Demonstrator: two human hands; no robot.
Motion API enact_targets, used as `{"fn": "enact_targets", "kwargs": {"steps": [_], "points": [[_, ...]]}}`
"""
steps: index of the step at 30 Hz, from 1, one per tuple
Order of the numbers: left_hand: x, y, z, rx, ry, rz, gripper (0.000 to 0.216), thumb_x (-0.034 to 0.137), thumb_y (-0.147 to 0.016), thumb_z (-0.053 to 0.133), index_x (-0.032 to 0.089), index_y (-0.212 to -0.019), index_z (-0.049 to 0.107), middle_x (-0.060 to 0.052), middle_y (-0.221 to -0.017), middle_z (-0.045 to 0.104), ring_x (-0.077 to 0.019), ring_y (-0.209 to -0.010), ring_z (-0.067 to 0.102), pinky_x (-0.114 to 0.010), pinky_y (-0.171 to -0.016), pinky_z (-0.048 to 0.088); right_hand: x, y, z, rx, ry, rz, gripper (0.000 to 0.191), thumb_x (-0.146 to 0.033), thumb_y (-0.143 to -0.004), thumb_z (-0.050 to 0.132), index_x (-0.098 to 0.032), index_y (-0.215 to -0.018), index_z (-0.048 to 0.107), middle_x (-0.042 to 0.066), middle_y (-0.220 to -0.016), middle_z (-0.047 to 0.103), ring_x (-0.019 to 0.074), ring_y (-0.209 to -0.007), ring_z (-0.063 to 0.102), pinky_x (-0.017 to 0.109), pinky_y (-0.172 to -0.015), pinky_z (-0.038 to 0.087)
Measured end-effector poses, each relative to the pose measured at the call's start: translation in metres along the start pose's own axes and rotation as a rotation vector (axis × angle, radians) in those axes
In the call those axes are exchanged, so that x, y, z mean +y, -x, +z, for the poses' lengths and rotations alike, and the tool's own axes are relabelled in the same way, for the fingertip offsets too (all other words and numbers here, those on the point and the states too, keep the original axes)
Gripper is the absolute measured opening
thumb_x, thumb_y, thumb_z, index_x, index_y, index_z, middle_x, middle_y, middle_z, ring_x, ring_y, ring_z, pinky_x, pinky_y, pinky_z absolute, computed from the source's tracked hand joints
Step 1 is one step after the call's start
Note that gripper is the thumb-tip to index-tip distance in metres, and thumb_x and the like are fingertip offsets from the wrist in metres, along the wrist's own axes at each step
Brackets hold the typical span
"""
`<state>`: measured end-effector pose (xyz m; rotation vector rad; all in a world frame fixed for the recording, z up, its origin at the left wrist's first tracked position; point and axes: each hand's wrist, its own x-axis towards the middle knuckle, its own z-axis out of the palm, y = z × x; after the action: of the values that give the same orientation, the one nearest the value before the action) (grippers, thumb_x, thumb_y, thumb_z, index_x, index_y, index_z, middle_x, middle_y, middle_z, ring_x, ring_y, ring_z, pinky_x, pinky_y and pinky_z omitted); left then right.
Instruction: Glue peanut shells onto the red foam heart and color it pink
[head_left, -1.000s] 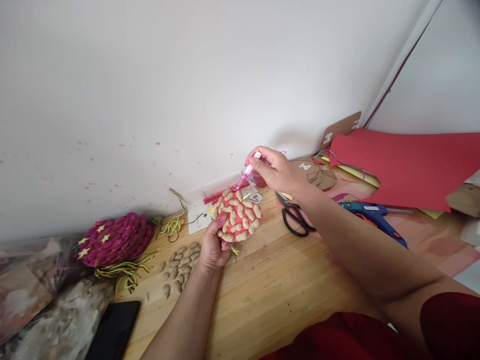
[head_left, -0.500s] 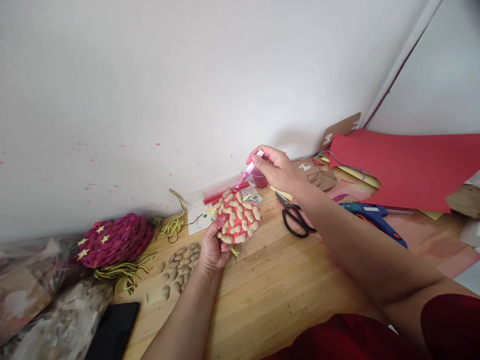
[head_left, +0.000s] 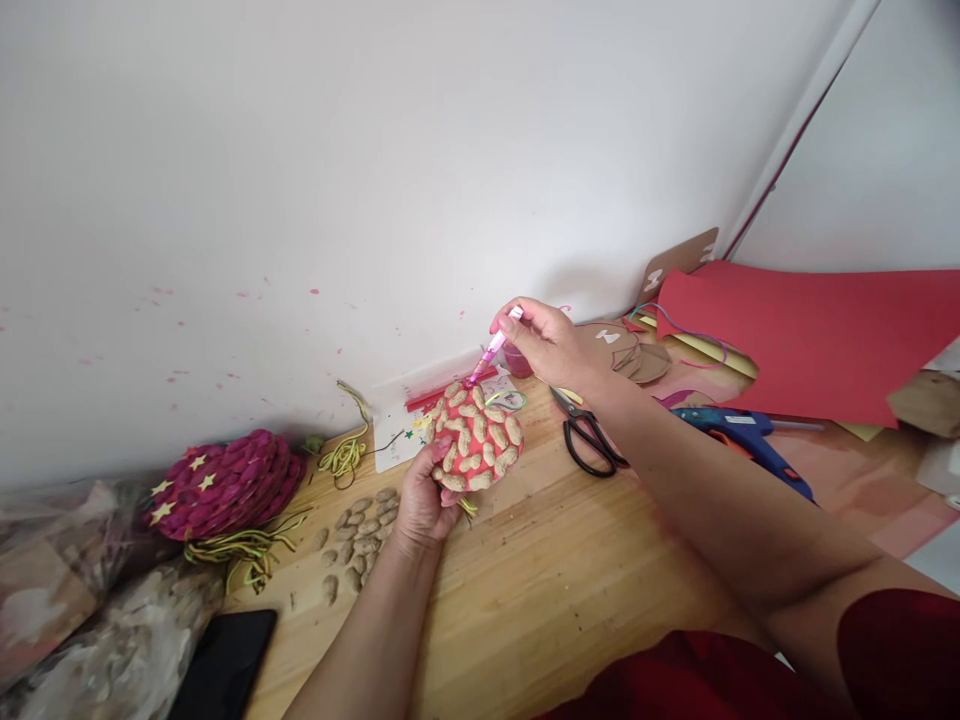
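White wall (head_left: 375,200), pink specks low down, stands along back edge of the wooden worktop (head_left: 525,600). Big red sheet (head_left: 832,340) spreads over back-R corner. Plastic bags (head_left: 142,650) sit at L edge, contents blurred. Nr them, twd back-L corner: pile of bumpy magenta discs (head_left: 240,485), w/ yellow stars on top & yellow-green yarn (head_left: 240,548) trailing in front. White paper (head_left: 390,440) lies by back edge, part hidden.

Blue glue gun (head_left: 750,428) lies nr R edge, part behind R forearm. Person's R hand (head_left: 551,345) is pinched on a slim white tool (head_left: 499,345), tilted, pink at low end. L hand (head_left: 424,495) grips a red disc (head_left: 478,432) by its near-L rim, thumb on top; disc is covered w/ peanuts & held up above mid-worktop, just in front of back edge. Tool's low end is at disc's far rim; can't tell if touching or just over it.

Black phone-like slab (head_left: 229,655) lies twd near-L corner. Black-handled scissors (head_left: 582,413) lie R of disc, blades twd back edge. Cup (head_left: 517,362) of pink stuff stands behind R hand, by back edge. Loose peanuts (head_left: 365,545) lie scattered L of L forearm. Tiny stars (head_left: 422,421) dot the paper.
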<state>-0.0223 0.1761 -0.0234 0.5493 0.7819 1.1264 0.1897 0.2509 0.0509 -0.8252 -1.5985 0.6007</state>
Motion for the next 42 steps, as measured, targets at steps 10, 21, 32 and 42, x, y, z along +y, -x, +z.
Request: {"fn": "enact_targets", "kwargs": {"steps": [10,21,32,42], "points": [[-0.001,-0.001,-0.001,-0.023,-0.035,0.011,0.034,0.031,-0.061,0.077,0.018,-0.058,0.046,0.009,-0.039,0.039,-0.0006,-0.026,0.022,-0.012,-0.025,0.016,0.001,0.0,0.0,-0.023,-0.104,0.064,0.049,-0.068,-0.087,0.062,-0.02,-0.084,0.062,-0.001,-0.075,0.058,0.0122,-0.062,0.048,0.026,-0.057,0.038],[-0.007,0.001,0.002,0.075,-0.114,0.09,0.04,0.037,-0.055,0.082,0.017,-0.051,0.047,0.009,-0.037,0.038,-0.0009,-0.026,0.024,-0.013,-0.024,0.018,0.01,0.0,0.001,0.004,-0.073,0.063,0.046,-0.065,-0.09,0.059,-0.02,-0.085,0.062,-0.003,-0.071,0.054,0.0119,-0.06,0.045,0.026,-0.058,0.036],[-0.009,-0.002,0.0,0.063,-0.133,0.135,0.04,0.036,-0.059,0.082,0.017,-0.052,0.048,0.009,-0.04,0.039,-0.0012,-0.027,0.026,-0.013,-0.025,0.02,0.004,0.001,0.0,-0.039,-0.041,0.019,0.045,-0.064,-0.091,0.059,-0.019,-0.085,0.062,-0.001,-0.075,0.056,0.0124,-0.064,0.048,0.026,-0.059,0.036],[-0.01,-0.003,-0.001,0.075,-0.124,0.135,0.042,0.037,-0.056,0.084,0.018,-0.051,0.047,0.009,-0.039,0.037,-0.0011,-0.028,0.024,-0.014,-0.026,0.017,-0.002,0.002,0.002,-0.02,0.009,-0.01,0.043,-0.061,-0.094,0.057,-0.019,-0.086,0.062,0.0,-0.077,0.059,0.0131,-0.066,0.049,0.026,-0.061,0.037]]}}
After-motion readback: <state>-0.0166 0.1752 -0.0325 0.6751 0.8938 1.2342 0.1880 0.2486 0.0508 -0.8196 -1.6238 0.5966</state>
